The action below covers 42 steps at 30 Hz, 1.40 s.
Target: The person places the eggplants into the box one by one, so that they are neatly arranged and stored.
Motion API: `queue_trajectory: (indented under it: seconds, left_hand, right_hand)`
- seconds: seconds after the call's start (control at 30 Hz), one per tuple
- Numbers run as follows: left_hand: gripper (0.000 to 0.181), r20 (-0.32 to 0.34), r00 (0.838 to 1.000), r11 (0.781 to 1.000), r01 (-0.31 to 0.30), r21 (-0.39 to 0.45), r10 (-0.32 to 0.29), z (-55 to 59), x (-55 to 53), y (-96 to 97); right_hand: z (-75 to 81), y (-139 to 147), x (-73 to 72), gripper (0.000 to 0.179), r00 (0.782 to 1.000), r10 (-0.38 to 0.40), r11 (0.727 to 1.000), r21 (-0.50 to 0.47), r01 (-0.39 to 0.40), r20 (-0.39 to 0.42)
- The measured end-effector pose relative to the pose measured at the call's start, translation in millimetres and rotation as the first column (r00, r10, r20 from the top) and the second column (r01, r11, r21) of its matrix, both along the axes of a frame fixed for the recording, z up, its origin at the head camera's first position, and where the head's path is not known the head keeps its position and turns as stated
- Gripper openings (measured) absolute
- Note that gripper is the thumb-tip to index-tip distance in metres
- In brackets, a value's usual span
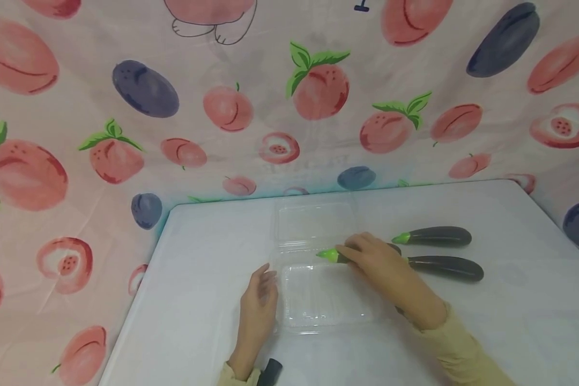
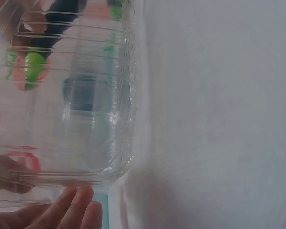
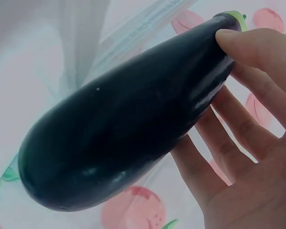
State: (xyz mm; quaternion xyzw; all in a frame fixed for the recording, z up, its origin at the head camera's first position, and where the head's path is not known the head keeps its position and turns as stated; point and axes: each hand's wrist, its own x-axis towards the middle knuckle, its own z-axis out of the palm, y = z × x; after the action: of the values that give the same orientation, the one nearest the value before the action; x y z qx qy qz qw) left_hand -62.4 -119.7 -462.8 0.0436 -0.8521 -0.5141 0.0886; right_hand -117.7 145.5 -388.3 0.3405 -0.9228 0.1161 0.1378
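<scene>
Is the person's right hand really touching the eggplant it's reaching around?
Touching. The right wrist view shows it: the right hand has its thumb on the eggplant near the green end.

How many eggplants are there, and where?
3. One eggplant is in the right hand, by the clear box; the far eggplant and near eggplant lie on the table, right of the box. I see no others.

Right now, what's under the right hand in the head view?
An eggplant: its green stem end shows. The right hand covers its middle and part of the clear container.
</scene>
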Motion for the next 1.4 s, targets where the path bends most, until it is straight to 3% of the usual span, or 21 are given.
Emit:
queue_trajectory:
  seconds: [0.57,1.13,1.4]
  left_hand:
    - [0.041,0.006,1.000,1.000,-0.003,0.004,0.003,0.1,0.9,0.5]
    - [0.041,0.006,1.000,1.000,0.007,0.002,-0.007,-0.2,0.9,0.5]
    - [0.041,0.007,1.000,1.000,0.011,-0.002,-0.010,0.6,1.6,1.3]
  right_hand:
    - [1.0,-21,-2.3,0.037,0.999,0.047,0.999,0.007,-0.047,0.000]
    - [-1.2,-36,-4.3,0.038,0.990,0.114,0.994,0.013,-0.113,-0.079]
    - [-1.9,-42,-2.6,0.037,0.993,0.110,0.994,0.023,-0.110,-0.028]
